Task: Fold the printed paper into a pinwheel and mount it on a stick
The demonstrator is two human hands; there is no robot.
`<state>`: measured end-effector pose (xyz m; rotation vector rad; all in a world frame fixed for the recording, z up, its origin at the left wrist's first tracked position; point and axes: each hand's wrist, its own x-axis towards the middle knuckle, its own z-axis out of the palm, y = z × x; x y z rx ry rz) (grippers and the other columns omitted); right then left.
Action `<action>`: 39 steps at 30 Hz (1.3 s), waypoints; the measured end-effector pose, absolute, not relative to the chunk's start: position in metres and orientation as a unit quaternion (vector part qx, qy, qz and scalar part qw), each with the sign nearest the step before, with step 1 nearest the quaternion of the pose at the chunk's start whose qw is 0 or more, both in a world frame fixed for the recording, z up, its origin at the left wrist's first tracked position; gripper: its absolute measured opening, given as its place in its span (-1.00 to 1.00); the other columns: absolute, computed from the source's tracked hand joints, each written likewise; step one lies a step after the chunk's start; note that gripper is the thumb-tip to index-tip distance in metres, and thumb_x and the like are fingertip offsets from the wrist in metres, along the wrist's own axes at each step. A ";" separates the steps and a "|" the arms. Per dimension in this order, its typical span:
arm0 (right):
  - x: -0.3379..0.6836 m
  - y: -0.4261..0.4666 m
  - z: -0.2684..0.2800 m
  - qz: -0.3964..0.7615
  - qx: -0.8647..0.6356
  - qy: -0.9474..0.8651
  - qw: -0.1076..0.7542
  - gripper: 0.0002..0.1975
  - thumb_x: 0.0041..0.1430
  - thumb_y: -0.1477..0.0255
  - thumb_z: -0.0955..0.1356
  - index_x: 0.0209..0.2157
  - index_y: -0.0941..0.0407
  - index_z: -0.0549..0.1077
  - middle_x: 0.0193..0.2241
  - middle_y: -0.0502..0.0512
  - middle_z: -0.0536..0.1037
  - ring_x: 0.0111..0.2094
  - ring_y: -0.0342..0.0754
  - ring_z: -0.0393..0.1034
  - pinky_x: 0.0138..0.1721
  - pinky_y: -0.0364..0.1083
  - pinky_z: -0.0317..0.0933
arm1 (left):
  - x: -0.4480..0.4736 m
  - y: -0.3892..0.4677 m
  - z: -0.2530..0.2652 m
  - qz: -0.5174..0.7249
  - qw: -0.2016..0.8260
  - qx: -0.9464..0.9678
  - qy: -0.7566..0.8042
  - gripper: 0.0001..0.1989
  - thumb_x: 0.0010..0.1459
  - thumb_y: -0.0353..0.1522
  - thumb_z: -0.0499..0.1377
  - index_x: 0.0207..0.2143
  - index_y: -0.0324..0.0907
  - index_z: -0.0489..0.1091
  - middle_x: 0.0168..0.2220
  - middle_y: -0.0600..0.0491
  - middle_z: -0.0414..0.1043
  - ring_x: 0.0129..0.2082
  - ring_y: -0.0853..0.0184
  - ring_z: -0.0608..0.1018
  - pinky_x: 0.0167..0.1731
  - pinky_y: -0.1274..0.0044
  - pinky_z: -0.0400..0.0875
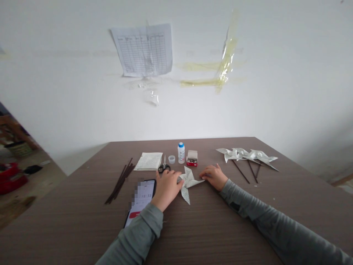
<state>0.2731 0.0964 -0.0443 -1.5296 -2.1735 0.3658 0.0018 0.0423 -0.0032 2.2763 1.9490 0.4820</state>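
Observation:
A paper pinwheel (pixel 188 181), folded from printed paper, lies in front of me on the brown table (pixel 209 228). My left hand (pixel 168 187) pinches its left blade between thumb and fingers. At the tip of the right-hand blade, my right hand (pixel 213 176) has its fingers closed. Just beyond my left fingers lie black-handled scissors (pixel 164 167). Behind the pinwheel stand a small clear cup (pixel 171 159), a white bottle with a blue cap (pixel 181 154) and an opened red box (pixel 192 162) of small metal pieces.
Left of my hands are a stack of printed paper (pixel 148 161), a bundle of dark sticks (pixel 120 182) and a phone (pixel 143 198) partly under my left arm. Several finished pinwheels (pixel 239 154) on sticks lie at the right. A wall (pixel 176 121) borders the far edge.

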 end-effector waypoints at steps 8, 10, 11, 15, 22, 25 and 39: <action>0.274 0.096 -0.043 0.123 -0.547 -0.797 0.225 -0.71 0.44 0.56 0.53 -0.19 -0.12 0.89 0.01 0.11 0.95 0.25 0.34 0.82 0.69 0.79 0.19 | 0.002 0.039 -0.005 0.153 0.038 0.738 0.656 -0.74 0.61 -0.33 0.47 0.20 0.13 0.92 0.23 -0.12 0.91 0.42 -0.20 0.74 0.67 -0.16 0.40; 0.276 0.098 -0.042 0.124 -0.543 -0.801 0.220 -0.71 0.47 0.53 0.53 -0.15 -0.12 0.91 0.04 0.12 0.95 0.27 0.35 0.82 0.70 0.83 0.13 | 0.003 0.039 -0.005 0.146 0.038 0.737 0.659 -0.75 0.63 -0.31 0.45 0.19 0.10 0.92 0.22 -0.14 0.89 0.42 -0.20 0.72 0.67 -0.17 0.40; 0.277 0.098 -0.043 0.123 -0.541 -0.802 0.220 -0.72 0.49 0.51 0.53 -0.13 -0.13 0.92 0.04 0.13 0.96 0.28 0.35 0.82 0.70 0.84 0.12 | 0.003 0.038 -0.005 0.140 0.041 0.736 0.661 -0.76 0.64 -0.31 0.43 0.19 0.08 0.91 0.23 -0.15 0.89 0.42 -0.20 0.72 0.68 -0.18 0.39; 0.278 0.101 -0.049 0.111 -0.541 -0.800 0.235 -0.77 0.54 0.39 0.53 -0.13 -0.15 0.93 0.02 0.13 0.96 0.25 0.34 0.82 0.68 0.80 0.21 | 0.005 0.036 -0.002 0.115 0.051 0.732 0.670 -0.76 0.66 -0.33 0.39 0.16 0.02 0.90 0.23 -0.16 0.86 0.44 -0.18 0.69 0.72 -0.21 0.32; 0.283 0.100 -0.043 0.118 -0.565 -0.776 0.255 -0.79 0.48 0.43 0.57 -0.15 -0.12 0.94 0.04 0.18 0.96 0.26 0.39 0.84 0.71 0.78 0.23 | 0.006 0.035 0.001 0.126 0.053 0.725 0.675 -0.81 0.62 -0.37 0.41 0.10 0.04 0.85 0.20 -0.10 0.86 0.40 -0.13 0.73 0.61 -0.06 0.45; 0.282 0.097 -0.036 0.130 -0.571 -0.764 0.271 -0.80 0.45 0.45 0.58 -0.21 -0.12 0.91 0.00 0.14 0.95 0.24 0.38 0.85 0.71 0.78 0.23 | 0.004 0.034 0.000 0.143 0.058 0.726 0.670 -0.83 0.62 -0.40 0.40 0.08 0.00 0.81 0.17 -0.09 0.86 0.33 -0.09 0.78 0.49 0.05 0.53; 0.275 0.083 -0.025 0.153 -0.474 -0.766 0.406 -0.89 0.46 0.41 0.64 -0.24 -0.03 0.89 -0.05 0.30 0.93 0.11 0.36 0.83 0.40 0.39 0.63 | -0.002 0.038 -0.009 0.240 0.070 0.727 0.639 -0.87 0.53 -0.49 0.47 -0.08 -0.07 0.68 0.01 -0.06 0.85 0.11 0.04 0.85 0.14 0.34 0.63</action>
